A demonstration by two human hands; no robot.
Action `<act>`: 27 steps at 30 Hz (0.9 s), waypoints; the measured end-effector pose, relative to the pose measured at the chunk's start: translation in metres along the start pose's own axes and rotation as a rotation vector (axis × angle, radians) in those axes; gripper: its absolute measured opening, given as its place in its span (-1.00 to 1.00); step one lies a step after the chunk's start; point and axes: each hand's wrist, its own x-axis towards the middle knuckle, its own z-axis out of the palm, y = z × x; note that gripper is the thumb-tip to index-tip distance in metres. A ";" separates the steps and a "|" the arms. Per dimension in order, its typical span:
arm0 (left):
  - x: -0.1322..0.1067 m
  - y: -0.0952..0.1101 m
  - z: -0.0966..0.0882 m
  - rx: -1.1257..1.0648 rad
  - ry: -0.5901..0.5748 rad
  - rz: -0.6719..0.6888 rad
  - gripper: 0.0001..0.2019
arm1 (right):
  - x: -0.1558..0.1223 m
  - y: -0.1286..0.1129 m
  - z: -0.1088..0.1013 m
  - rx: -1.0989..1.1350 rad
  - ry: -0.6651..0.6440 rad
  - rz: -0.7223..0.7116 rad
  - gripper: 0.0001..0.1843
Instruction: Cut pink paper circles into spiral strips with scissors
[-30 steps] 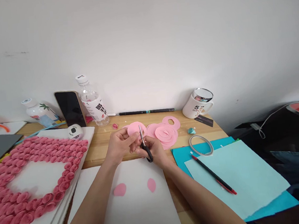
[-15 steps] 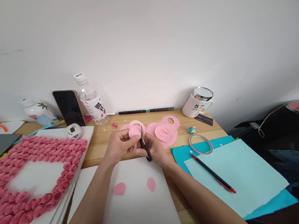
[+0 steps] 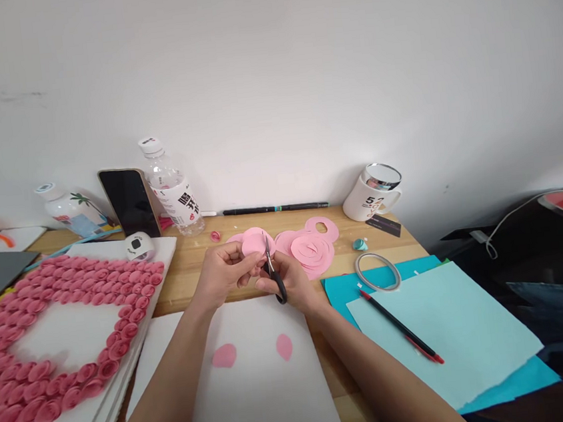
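Observation:
My left hand (image 3: 224, 274) pinches a round pink paper disc (image 3: 255, 242) above the wooden desk (image 3: 191, 264). My right hand (image 3: 292, 282) grips small black-handled scissors (image 3: 273, 273), whose blades point up into the disc's right edge. Just behind the hands lies a pile of cut pink paper spirals (image 3: 308, 248). Two small pink petal-shaped scraps (image 3: 225, 355) rest on the white sheet (image 3: 259, 381) below my forearms.
A white board with several pink paper roses (image 3: 62, 328) fills the left. Against the wall stand a phone (image 3: 130, 203), a water bottle (image 3: 171, 189), a second bottle (image 3: 67, 210) and a mug (image 3: 373, 194). Blue paper sheets (image 3: 450, 334), a red-and-black pen (image 3: 399, 326) and a tape ring (image 3: 377, 272) lie right.
The pink disc has turned slightly in my left fingers while the scissors stay at its edge. Both hands remain in about the same place.

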 end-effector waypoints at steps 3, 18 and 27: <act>0.000 0.000 -0.001 -0.016 0.002 0.000 -0.76 | 0.000 -0.001 0.000 0.001 -0.007 -0.012 -0.53; 0.002 -0.001 -0.003 -0.091 0.056 0.025 -0.77 | -0.001 0.004 -0.003 -0.016 -0.005 0.039 -0.62; 0.003 -0.001 -0.002 -0.140 0.111 0.035 -0.77 | -0.001 0.007 -0.004 -0.035 -0.013 0.048 -0.64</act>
